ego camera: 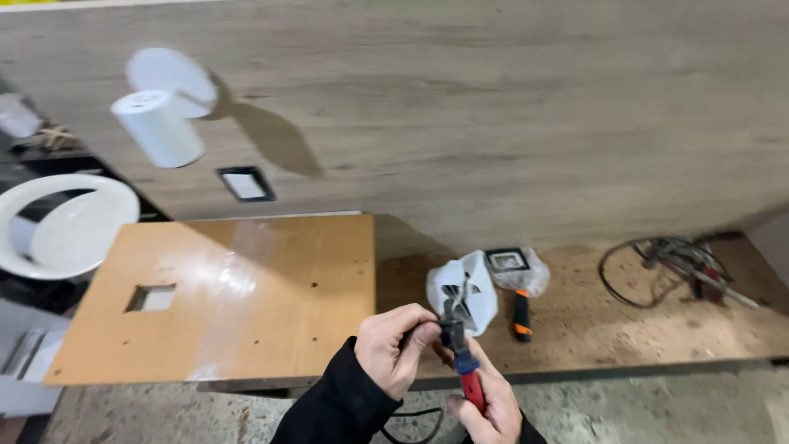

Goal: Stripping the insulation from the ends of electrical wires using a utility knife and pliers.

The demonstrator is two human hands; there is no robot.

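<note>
Low over the table edge, my left hand [393,345] pinches a small dark part [450,331] while my right hand [486,407] grips red-handled pliers [467,376] biting it. The part's shape is blurred; a slipping squeeze could pinch my fingertips.

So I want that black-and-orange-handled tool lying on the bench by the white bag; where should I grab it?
Grip the black-and-orange-handled tool by its handle, from the near bench edge: the handle points toward you, while its head is tucked under the white bag.

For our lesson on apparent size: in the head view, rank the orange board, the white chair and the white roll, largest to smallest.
1. Orange board
2. White chair
3. White roll

The roll may sit at a different distance from the camera, so this ranks apparent size only.
</note>
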